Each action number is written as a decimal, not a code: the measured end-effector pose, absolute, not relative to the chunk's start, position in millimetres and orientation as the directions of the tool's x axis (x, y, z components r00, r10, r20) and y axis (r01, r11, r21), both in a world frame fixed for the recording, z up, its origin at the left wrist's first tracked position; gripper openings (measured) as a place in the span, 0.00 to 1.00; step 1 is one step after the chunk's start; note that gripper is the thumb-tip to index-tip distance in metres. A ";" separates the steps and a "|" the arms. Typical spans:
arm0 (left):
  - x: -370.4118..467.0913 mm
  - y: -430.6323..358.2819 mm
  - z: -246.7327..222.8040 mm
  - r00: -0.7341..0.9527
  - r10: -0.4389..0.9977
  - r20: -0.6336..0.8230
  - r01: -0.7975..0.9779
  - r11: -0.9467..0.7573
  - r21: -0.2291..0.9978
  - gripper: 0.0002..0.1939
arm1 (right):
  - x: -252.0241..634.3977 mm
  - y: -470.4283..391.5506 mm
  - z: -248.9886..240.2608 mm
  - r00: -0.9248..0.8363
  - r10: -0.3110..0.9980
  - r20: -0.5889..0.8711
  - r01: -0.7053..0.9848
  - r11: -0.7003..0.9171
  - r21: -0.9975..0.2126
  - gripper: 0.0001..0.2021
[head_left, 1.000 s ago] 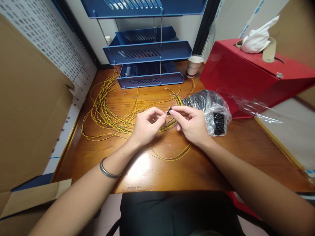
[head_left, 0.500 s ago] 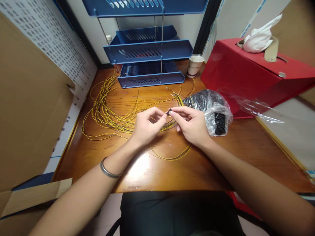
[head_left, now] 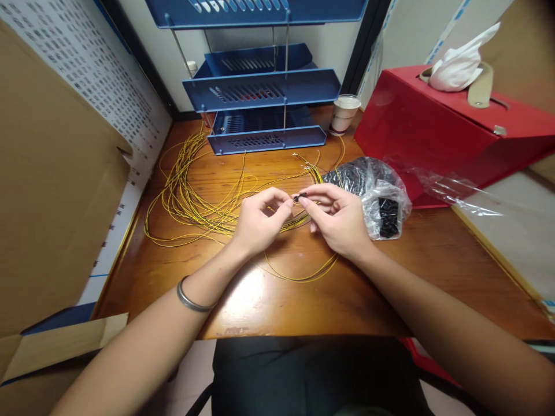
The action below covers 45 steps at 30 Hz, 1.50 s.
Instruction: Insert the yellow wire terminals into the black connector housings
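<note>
My left hand (head_left: 262,222) and my right hand (head_left: 340,219) meet fingertip to fingertip above the middle of the wooden table. Between them is a small black piece (head_left: 299,197), pinched by my right thumb and forefinger. My left thumb and forefinger are pressed together at its left end; what they hold there is too small to make out. Beneath and to the left of my hands lies a loose coil of yellow and black wires (head_left: 186,190). Their metal-tipped ends (head_left: 307,165) fan out just behind my right hand.
A plastic bag of black parts (head_left: 388,211) lies right of my right hand. Behind stand a blue tiered tray rack (head_left: 264,92) and a paper cup (head_left: 344,115). A red box (head_left: 411,127) with tissue is at right. Cardboard (head_left: 52,173) stands at left.
The small black piece has turned to lie flatter between my fingertips. My hands have barely moved otherwise.
</note>
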State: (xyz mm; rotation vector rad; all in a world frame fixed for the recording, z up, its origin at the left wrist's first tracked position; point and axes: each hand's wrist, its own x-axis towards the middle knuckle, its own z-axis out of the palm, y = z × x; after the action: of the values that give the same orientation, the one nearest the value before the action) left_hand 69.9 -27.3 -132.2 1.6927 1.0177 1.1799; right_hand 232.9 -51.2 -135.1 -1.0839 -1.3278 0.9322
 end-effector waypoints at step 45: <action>69.3 -23.5 -137.1 0.201 0.938 0.283 0.092 -0.306 0.948 0.10 | 232.4 -48.8 -133.0 0.109 0.974 0.196 0.056 0.191 -0.980 0.21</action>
State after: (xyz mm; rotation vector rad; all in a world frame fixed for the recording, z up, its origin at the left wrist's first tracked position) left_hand 69.3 -23.5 -137.1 1.6027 0.9979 1.2195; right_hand 232.4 -48.8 -133.0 -1.1480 -1.2436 0.9610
